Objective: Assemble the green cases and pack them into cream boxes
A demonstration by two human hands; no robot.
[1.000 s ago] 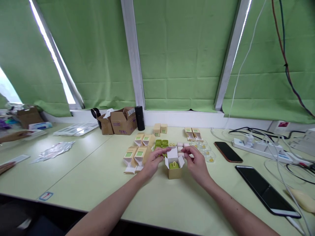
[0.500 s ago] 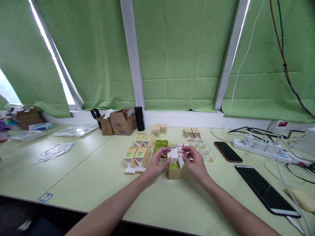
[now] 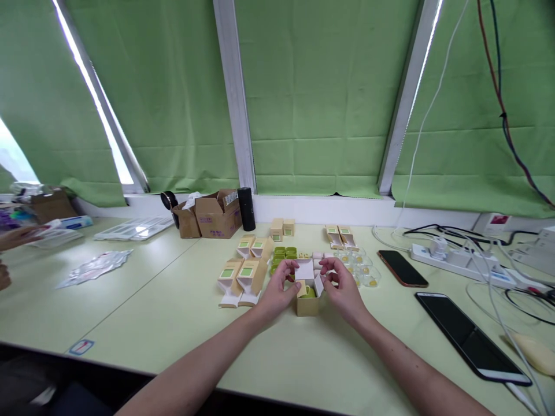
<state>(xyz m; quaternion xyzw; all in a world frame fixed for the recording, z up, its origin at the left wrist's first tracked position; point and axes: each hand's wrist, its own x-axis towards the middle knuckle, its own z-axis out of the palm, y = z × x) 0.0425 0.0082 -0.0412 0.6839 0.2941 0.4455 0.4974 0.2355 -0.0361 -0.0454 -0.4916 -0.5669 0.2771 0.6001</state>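
A small kraft box [image 3: 307,308] stands upright in front of me with its white-lined lid raised. Inside it sits a green item [image 3: 309,292], partly covered by the left side flap. My left hand [image 3: 280,290] has its thumb on that left flap, fingers curled behind. At the right side flap, my right hand [image 3: 344,290] is closed in a pinch. Behind my hands lie green containers [image 3: 285,253], small white rolls [image 3: 317,255] and clear plastic shells [image 3: 368,275]. Several kraft boxes with green labels [image 3: 249,277] lie with open ends to the left.
Two phones [image 3: 402,268] and a power strip [image 3: 462,263] with tangled cables lie on the right. Cardboard boxes [image 3: 218,218] and a black cylinder [image 3: 245,209] stand at the back. At far left, another person's hand [image 3: 19,237] reaches over a clear tray [image 3: 54,238].
The left side flap has tipped inward over the green item, with my left thumb on it. My right hand has barely moved. Another person's hands have come into view at far left.
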